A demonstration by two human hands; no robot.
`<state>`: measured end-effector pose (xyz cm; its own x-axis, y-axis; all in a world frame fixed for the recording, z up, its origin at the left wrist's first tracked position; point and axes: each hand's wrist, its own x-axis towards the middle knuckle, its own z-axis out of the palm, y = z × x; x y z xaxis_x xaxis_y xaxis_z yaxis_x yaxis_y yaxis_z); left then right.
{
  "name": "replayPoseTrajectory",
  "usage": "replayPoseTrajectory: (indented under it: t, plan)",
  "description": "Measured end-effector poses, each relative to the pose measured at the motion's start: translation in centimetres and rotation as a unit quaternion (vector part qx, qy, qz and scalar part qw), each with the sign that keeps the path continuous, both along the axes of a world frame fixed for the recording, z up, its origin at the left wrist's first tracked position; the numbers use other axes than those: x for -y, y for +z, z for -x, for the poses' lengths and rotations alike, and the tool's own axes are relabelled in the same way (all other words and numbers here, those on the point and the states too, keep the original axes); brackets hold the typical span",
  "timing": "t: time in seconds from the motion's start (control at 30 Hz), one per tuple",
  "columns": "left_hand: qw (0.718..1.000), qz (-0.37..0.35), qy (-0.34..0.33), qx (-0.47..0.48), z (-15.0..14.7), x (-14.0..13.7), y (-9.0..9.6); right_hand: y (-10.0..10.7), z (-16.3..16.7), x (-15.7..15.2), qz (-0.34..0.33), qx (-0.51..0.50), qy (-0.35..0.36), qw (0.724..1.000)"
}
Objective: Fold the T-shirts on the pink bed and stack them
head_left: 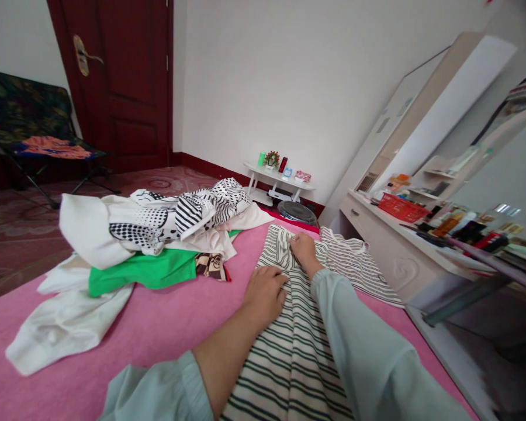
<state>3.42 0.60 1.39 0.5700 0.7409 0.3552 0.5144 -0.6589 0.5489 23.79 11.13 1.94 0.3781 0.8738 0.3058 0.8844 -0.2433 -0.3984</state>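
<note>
Handling a long striped garment [289, 362] that runs from the pink bed's [170, 333] near edge toward its far edge.
Left hand [265, 295] palm down on the garment's left side, grip loosely spread; right hand [304, 251] near the garment's far end, fingers curled on cloth, cannot tell whether that grip pinches it. Striped top [363, 269] just beside, along the bed's right edge; heap of clothes [153, 272] toward the far left corner.
</note>
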Motion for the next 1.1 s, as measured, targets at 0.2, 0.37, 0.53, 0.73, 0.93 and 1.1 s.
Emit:
replayPoseTrajectory:
  t: [0.2,0.37,0.53,0.73,0.93,1.1]
  plan:
    - [1.0,-0.006,0.017,-0.026,-0.1,0.0,-0.4,-0.6,0.1,0.9,0.002,-0.09,0.074,0.993]
    - [0.999,-0.002,0.013,-0.038,-0.1,-0.2,-0.6,0.5,-0.8,6.4,-0.022,-0.216,0.169,0.961]
    - [0.999,0.005,-0.005,-0.04,0.3,-0.3,-0.6,0.9,-0.6,15.8,-0.038,-0.169,0.203,0.964]
    - [0.999,0.017,-0.042,-0.022,0.7,-0.1,-0.3,0.1,2.4,25.3,-0.037,-0.117,0.235,0.964]
    - [0.993,0.019,-0.11,-0.038,3.6,2.2,0.0,0.8,4.0,32.1,0.002,-0.129,0.272,0.954]
    - [0.978,0.042,-0.195,-0.061,8.0,6.2,0.0,2.1,5.2,34.1,-0.005,-0.134,0.278,0.951]
